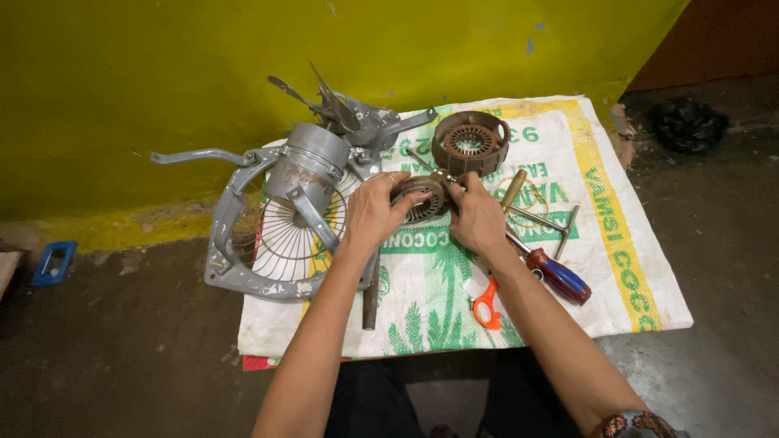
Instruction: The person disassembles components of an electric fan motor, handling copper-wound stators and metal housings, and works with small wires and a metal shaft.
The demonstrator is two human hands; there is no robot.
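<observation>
A small round rusty-brown metal motor part with a slotted core [419,199] is being held just above the white woven sack printed in green and yellow [633,268], which is spread over the floor. It is being gripped from both sides: the left hand [375,212] is being curled around its left rim, fingers [403,197] closed on the edge, while the right hand [479,217] is being pressed against its right side, its fingers bent shut on the piece. The part is judged to be stiff and fairly heavy for its size, with rough, rusted edges that could be slipping little but scratching skin; the outer rim is being taken as the safest hold, since the inner slots look thin. Just behind it, a larger round brown stator ring [471,142] is lying on the sack. A grey metal fan frame with wire guard [280,231] is lying to the left, and a red-and-blue-handled screwdriver [558,276] and orange-handled scissors [487,304] are lying to the right.
</observation>
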